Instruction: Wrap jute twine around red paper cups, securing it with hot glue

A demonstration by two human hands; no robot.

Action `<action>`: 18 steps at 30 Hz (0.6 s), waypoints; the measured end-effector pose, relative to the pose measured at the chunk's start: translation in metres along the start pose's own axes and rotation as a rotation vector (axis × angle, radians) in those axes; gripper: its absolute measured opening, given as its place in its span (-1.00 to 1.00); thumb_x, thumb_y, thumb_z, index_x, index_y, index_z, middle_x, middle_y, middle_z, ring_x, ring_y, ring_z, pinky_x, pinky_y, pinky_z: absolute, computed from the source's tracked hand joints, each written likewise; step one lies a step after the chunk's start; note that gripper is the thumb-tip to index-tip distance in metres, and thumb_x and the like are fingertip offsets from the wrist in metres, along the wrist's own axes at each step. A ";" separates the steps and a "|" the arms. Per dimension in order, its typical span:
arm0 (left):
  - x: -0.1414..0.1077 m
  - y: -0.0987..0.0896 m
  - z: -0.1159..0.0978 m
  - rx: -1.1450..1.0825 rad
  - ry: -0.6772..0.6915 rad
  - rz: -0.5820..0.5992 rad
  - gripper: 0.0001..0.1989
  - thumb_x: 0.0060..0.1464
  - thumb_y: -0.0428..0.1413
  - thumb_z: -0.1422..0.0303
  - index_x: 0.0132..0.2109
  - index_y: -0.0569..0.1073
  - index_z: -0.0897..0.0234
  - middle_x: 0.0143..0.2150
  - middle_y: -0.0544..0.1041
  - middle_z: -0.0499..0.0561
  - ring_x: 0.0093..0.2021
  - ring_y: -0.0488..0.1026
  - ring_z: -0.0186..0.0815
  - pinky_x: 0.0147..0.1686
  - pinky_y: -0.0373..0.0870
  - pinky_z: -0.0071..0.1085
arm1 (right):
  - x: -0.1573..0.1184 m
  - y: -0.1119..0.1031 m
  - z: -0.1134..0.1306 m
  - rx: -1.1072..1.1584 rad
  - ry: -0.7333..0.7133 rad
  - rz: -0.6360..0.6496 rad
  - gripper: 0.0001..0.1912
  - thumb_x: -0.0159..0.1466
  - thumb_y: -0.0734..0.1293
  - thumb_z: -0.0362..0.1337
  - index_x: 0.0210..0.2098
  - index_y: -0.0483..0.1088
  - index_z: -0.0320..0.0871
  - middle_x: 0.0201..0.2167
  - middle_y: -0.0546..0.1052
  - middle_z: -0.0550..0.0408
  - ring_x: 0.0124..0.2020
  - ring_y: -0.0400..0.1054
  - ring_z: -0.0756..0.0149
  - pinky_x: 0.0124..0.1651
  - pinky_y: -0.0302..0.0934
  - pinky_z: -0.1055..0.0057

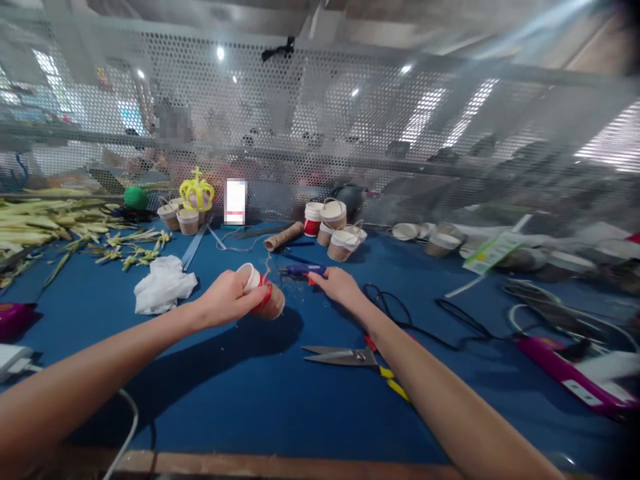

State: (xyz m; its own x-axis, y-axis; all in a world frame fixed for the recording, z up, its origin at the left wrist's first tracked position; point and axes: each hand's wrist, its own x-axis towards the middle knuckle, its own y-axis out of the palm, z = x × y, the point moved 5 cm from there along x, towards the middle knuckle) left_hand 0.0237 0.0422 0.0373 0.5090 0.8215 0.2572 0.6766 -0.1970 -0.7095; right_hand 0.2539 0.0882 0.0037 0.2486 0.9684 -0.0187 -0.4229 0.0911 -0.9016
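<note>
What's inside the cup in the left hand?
Just some white inside wall shows in the cup that the left hand holds. The cup's side hides the bottom, so I can't tell whether anything's there.

The desk [200, 400] is bounded behind by a perforated panel [280, 120]. At the back left, leaf strips [60, 223] are spread; to their right a ball [136, 198], then a crown ornament [197, 193] among small pots, are placed. Before these, a cloth [164, 285] is laid. Centrally, a cup [270, 299] is held in the left hand [233, 297], left of the glue gun [300, 269] in the right hand [343, 287]. Behind them a twine roll [284, 237] is set, with pots [344, 243] to its right. Scissors [345, 356] are laid before the glue gun; at the right, a power strip [575, 377] is placed.
</note>
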 end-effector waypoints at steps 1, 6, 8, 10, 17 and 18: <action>-0.001 -0.001 -0.002 0.009 0.008 0.004 -0.64 0.03 -0.10 0.21 -0.63 0.04 0.25 -0.69 0.06 -0.17 -0.66 -0.01 -0.49 -0.67 -0.10 -0.53 | -0.003 -0.003 0.003 -0.006 -0.013 -0.025 -0.74 0.17 0.25 -0.20 -0.33 0.37 -0.32 -0.24 0.43 -0.15 -0.14 0.29 0.11 -0.12 0.12 0.14; -0.006 0.001 -0.014 0.003 0.041 0.019 -0.64 0.04 -0.12 0.23 -0.64 0.07 0.27 -0.68 0.04 -0.17 -0.64 -0.01 -0.48 -0.65 -0.07 -0.53 | -0.035 -0.012 0.045 0.120 -0.219 0.010 -0.65 0.22 0.14 -0.13 -0.41 0.43 -0.24 -0.31 0.49 -0.12 -0.14 0.31 0.12 -0.13 0.10 0.30; -0.009 0.005 -0.022 -0.022 0.114 0.065 -0.64 0.05 -0.13 0.27 -0.65 0.09 0.28 -0.68 0.06 -0.16 -0.63 0.01 -0.49 -0.64 -0.05 -0.53 | -0.051 -0.008 0.066 0.223 -0.344 0.141 -0.55 0.24 0.06 -0.03 -0.35 0.45 -0.17 -0.30 0.51 0.02 -0.23 0.36 0.27 -0.18 0.16 0.41; -0.013 0.009 -0.030 -0.035 0.197 0.108 -0.67 0.06 -0.15 0.32 -0.63 0.13 0.30 -0.66 0.11 -0.15 -0.61 0.05 -0.48 -0.59 0.01 -0.53 | -0.065 -0.002 0.083 0.388 -0.439 0.287 -0.47 0.25 -0.02 0.02 -0.30 0.45 -0.14 -0.28 0.51 0.09 -0.22 0.36 0.36 -0.16 0.17 0.47; -0.021 0.013 -0.027 -0.147 0.177 0.168 -0.72 0.05 -0.14 0.37 -0.60 0.17 0.31 -0.65 0.10 -0.16 -0.62 0.02 -0.50 -0.59 -0.01 -0.55 | -0.086 -0.002 0.094 1.020 -0.391 0.436 -0.77 0.01 0.36 -0.16 -0.41 0.43 -0.20 -0.25 0.48 0.04 -0.21 0.31 0.35 -0.09 0.14 0.40; -0.022 0.014 -0.024 -0.197 0.135 0.178 -0.71 0.05 -0.13 0.35 -0.60 0.16 0.31 -0.65 0.09 -0.16 -0.62 0.01 -0.50 -0.60 -0.02 -0.55 | -0.088 -0.004 0.093 1.016 -0.400 0.407 -0.79 0.01 0.37 -0.17 -0.43 0.43 -0.20 -0.29 0.48 0.05 -0.22 0.31 0.36 -0.10 0.14 0.39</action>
State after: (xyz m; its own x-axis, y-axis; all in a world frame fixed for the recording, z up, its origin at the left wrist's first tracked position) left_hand 0.0349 0.0089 0.0373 0.6863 0.6884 0.2346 0.6536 -0.4424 -0.6141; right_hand 0.1530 0.0243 0.0492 -0.2823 0.9565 0.0740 -0.9566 -0.2750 -0.0960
